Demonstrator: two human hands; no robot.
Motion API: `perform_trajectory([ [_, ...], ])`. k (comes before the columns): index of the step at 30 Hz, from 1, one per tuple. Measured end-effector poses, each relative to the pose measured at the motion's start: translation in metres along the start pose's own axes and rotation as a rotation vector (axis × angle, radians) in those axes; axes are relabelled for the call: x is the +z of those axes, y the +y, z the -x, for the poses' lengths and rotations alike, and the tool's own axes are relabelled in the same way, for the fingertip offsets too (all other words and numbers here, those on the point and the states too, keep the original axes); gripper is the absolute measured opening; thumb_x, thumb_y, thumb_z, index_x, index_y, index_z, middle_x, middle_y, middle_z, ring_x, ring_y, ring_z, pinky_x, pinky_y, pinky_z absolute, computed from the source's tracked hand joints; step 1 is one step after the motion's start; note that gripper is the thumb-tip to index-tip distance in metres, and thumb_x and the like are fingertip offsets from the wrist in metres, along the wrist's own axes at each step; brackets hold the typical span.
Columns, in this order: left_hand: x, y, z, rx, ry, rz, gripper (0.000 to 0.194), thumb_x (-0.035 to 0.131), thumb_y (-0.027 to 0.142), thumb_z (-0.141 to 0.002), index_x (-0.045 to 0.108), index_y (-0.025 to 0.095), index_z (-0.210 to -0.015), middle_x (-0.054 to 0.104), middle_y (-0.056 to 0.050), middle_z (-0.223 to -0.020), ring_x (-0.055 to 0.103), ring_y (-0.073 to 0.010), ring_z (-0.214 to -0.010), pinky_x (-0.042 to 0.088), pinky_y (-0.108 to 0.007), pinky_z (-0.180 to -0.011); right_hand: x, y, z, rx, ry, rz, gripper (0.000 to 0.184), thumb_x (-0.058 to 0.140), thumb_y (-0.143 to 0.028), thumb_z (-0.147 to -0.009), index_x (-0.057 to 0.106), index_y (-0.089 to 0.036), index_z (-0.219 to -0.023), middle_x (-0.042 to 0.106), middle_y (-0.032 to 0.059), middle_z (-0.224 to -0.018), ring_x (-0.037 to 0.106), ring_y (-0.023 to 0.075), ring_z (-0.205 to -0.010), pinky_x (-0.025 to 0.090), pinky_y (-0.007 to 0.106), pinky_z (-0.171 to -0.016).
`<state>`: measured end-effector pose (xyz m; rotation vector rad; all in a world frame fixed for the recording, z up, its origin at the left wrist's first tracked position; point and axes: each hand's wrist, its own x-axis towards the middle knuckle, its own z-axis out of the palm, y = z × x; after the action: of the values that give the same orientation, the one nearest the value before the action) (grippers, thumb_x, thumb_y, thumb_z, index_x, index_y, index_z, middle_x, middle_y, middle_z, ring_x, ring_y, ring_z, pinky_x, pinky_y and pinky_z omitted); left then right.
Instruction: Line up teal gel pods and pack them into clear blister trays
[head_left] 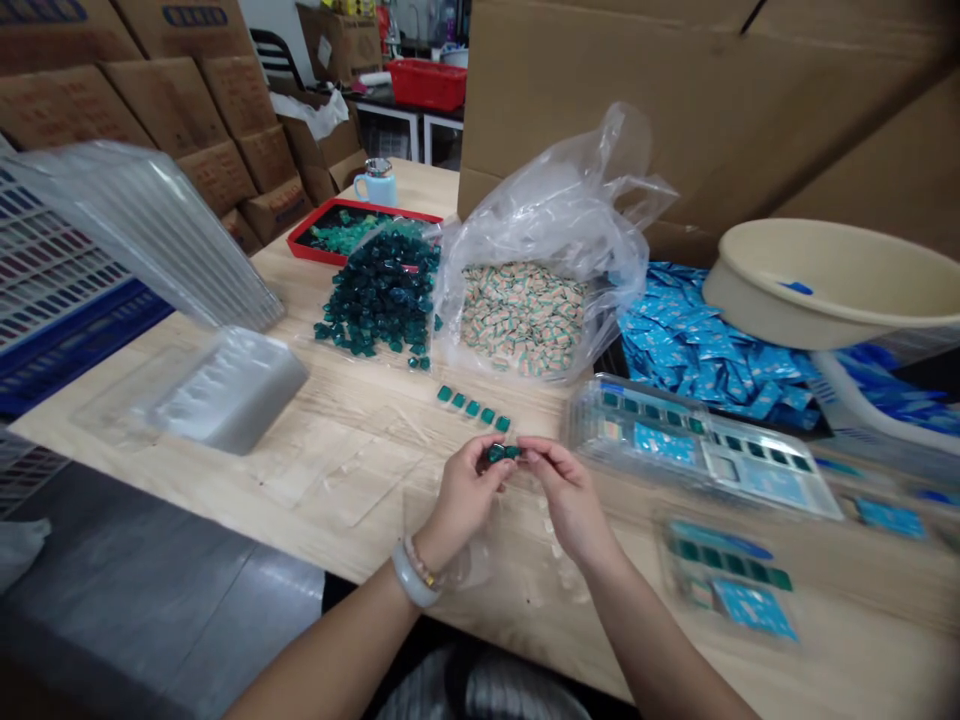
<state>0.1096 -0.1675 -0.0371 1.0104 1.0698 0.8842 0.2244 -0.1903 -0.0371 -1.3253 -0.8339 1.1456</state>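
Just above the table's front edge, my left hand pinches small, glossy dark green square pieces between thumb and fingers. My right hand meets it from the right, its closed fingertips at the end of the same pieces. Directly beyond lies a short row of similar green squares on the wood. Under and beside my hands are thin clear plastic trays, hard to make out. To the right, a filled clear tray holds green squares, a blue packet and a blue strip, all blurred.
Behind are a heap of green pieces, a plastic bag of small printed packets, and blue sachets. Stacked filled trays stand right, below a cream basin. Left are nested clear trays and a red tray.
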Motion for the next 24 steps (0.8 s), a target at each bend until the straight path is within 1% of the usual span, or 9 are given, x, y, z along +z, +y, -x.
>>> perform_trajectory([
  [3, -0.005, 0.005, 0.005, 0.020, -0.043, 0.026, 0.022, 0.058, 0.015, -0.064, 0.055, 0.013, -0.086, 0.058, -0.002, -0.072, 0.052, -0.0103, -0.061, 0.044, -0.022, -0.054, -0.014, -0.005, 0.008, -0.078, -0.089, 0.174, 0.013, 0.061, -0.029, -0.068, 0.064, -0.021, -0.078, 0.060, 0.0018, -0.077, 0.054, 0.0147, -0.075, 0.041, 0.029, -0.072],
  [5, -0.004, 0.008, 0.008, 0.027, -0.072, 0.033, 0.019, 0.060, 0.016, -0.063, 0.056, 0.013, -0.081, 0.057, -0.001, -0.069, 0.051, -0.0096, -0.059, 0.043, -0.021, -0.053, -0.018, -0.011, 0.011, -0.085, -0.121, 0.209, 0.013, 0.062, -0.029, -0.066, 0.063, -0.021, -0.076, 0.060, 0.0018, -0.075, 0.054, 0.0145, -0.073, 0.042, 0.028, -0.068],
  [7, -0.002, 0.009, 0.009, 0.013, -0.094, 0.045, 0.018, 0.062, 0.017, -0.061, 0.058, 0.012, -0.078, 0.057, 0.000, -0.067, 0.050, -0.0091, -0.057, 0.043, -0.021, -0.052, -0.019, -0.017, 0.012, -0.033, -0.129, 0.160, 0.015, 0.065, -0.029, -0.064, 0.062, -0.019, -0.074, 0.059, 0.0005, -0.070, 0.054, 0.0126, -0.066, 0.042, 0.026, -0.063],
  [11, 0.004, 0.009, 0.011, -0.025, -0.125, 0.130, 0.017, 0.064, 0.021, -0.061, 0.059, 0.011, -0.075, 0.061, -0.002, -0.067, 0.053, -0.0097, -0.058, 0.044, -0.023, -0.058, -0.017, -0.023, 0.014, 0.124, -0.080, -0.053, 0.022, 0.071, -0.028, -0.056, 0.056, -0.018, -0.068, 0.056, -0.0039, -0.058, 0.051, 0.0079, -0.051, 0.040, 0.022, -0.054],
  [14, 0.009, 0.008, 0.014, -0.040, -0.087, 0.179, 0.015, 0.062, 0.022, -0.064, 0.060, 0.011, -0.074, 0.062, -0.003, -0.066, 0.055, -0.0111, -0.060, 0.044, -0.025, -0.061, -0.014, -0.023, 0.017, 0.221, -0.069, -0.173, 0.026, 0.073, -0.026, -0.052, 0.054, -0.018, -0.067, 0.058, -0.0042, -0.058, 0.053, 0.0086, -0.052, 0.041, 0.023, -0.054],
  [16, 0.012, 0.008, 0.016, -0.028, -0.047, 0.151, 0.014, 0.063, 0.021, -0.063, 0.061, 0.011, -0.072, 0.062, -0.003, -0.065, 0.056, -0.0119, -0.060, 0.044, -0.025, -0.060, -0.013, -0.023, 0.019, 0.254, -0.071, -0.218, 0.028, 0.074, -0.025, -0.050, 0.053, -0.018, -0.067, 0.058, -0.0041, -0.059, 0.054, 0.0095, -0.054, 0.041, 0.023, -0.053],
  [18, 0.013, 0.008, 0.018, -0.008, -0.031, 0.101, 0.012, 0.063, 0.020, -0.062, 0.062, 0.012, -0.072, 0.063, -0.003, -0.065, 0.056, -0.0126, -0.061, 0.044, -0.025, -0.060, -0.013, -0.024, 0.020, 0.281, -0.071, -0.238, 0.027, 0.074, -0.024, -0.049, 0.054, -0.018, -0.067, 0.058, -0.0038, -0.060, 0.054, 0.0097, -0.055, 0.041, 0.023, -0.053],
  [21, 0.012, 0.008, 0.018, 0.048, -0.046, 0.025, 0.011, 0.062, 0.019, -0.063, 0.064, 0.013, -0.072, 0.063, -0.003, -0.071, 0.057, -0.0136, -0.066, 0.044, -0.025, -0.064, -0.016, -0.025, 0.021, 0.339, -0.082, -0.262, 0.025, 0.074, -0.021, -0.049, 0.056, -0.017, -0.066, 0.060, -0.0027, -0.063, 0.054, 0.0091, -0.056, 0.042, 0.023, -0.055],
  [24, 0.012, 0.007, 0.018, 0.091, -0.087, -0.003, 0.009, 0.063, 0.018, -0.062, 0.065, 0.014, -0.070, 0.062, -0.004, -0.076, 0.056, -0.0142, -0.072, 0.043, -0.025, -0.067, -0.019, -0.023, 0.022, 0.368, -0.072, -0.330, 0.022, 0.073, -0.018, -0.049, 0.058, -0.017, -0.065, 0.060, -0.0034, -0.062, 0.054, 0.0083, -0.056, 0.042, 0.022, -0.056],
])
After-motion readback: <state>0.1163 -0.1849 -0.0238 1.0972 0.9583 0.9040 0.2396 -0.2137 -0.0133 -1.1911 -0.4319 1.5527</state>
